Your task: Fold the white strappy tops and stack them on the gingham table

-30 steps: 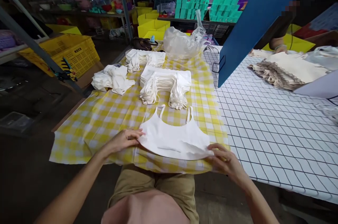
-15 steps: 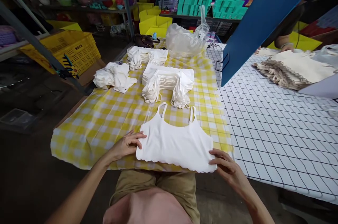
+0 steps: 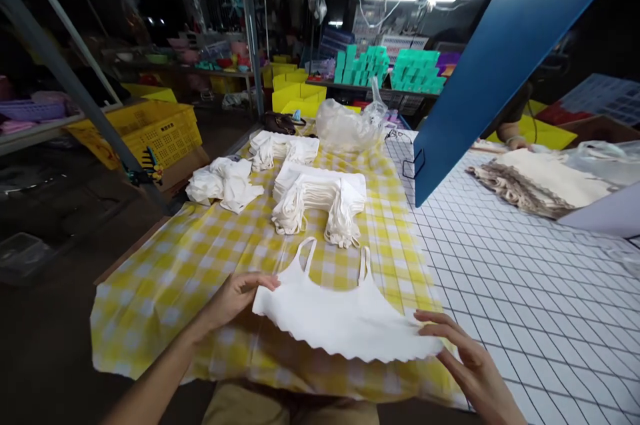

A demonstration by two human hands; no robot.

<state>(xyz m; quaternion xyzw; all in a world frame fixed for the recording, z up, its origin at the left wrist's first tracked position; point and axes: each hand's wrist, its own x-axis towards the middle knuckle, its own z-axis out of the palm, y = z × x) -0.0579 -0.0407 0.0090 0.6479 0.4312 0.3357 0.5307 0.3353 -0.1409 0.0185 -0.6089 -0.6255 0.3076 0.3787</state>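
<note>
A white crop camisole (image 3: 345, 321) with thin straps and a scalloped hem is spread out in front of me, its hem edge raised off the yellow checked cloth (image 3: 165, 298). At its left side corner, my left hand (image 3: 237, 301) grips the fabric between thumb and fingers. My right hand (image 3: 470, 355) has hold of the opposite side, fingers on top and the thumb lower down. Just beyond the straps lies a neat stack of white camisoles (image 3: 320, 195), with the straps towards me.
Behind the stack are a second white stack (image 3: 285, 148), a crumpled white garment heap (image 3: 225, 181) and a clear plastic bag (image 3: 350, 125). A blue panel (image 3: 480, 91) slants up at right. Beyond it, another person's hand (image 3: 517, 143) is near beige garments (image 3: 540, 178). A yellow crate (image 3: 165, 131) stands left.
The camisole's hem has come up off the cloth, and its right side has shifted right with my right hand. My head view has tilted up.
</note>
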